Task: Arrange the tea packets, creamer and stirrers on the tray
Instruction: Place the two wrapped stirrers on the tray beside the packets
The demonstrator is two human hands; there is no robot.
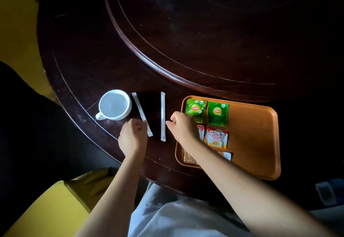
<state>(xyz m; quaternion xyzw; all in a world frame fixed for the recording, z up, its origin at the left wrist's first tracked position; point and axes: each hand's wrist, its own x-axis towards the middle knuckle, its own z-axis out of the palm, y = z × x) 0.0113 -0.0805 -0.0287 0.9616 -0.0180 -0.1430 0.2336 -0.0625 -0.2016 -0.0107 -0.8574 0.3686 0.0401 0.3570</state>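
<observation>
Leftmost, a white cup [115, 104] stands on the dark table [83, 60], apart from the task. Just right of it lies a wrapped stirrer [141, 114], slanted, and the left hand [132, 136] meets it near its near end, fingers curled in toward it; whether they have pinched it cannot be told. A second stirrer [163, 116] lies straight, a little further right, and the right hand [183, 126] has its fingertips just beside it, loosely curled and holding nothing that shows. Neither stirrer is on the tray yet. Right again, the orange tray [256, 140] carries two green tea packets [217, 114] along its far-left side and a creamer sachet [216, 137] nearer, with another partly hidden under the right wrist.

The step in hand seems to be lifting the stirrers. Each is thin and flat on the wood, so a fingertip pinch at one end should raise it cleanly. The bare right half of the tray looks the best place, laid parallel and clear of the packets.
</observation>
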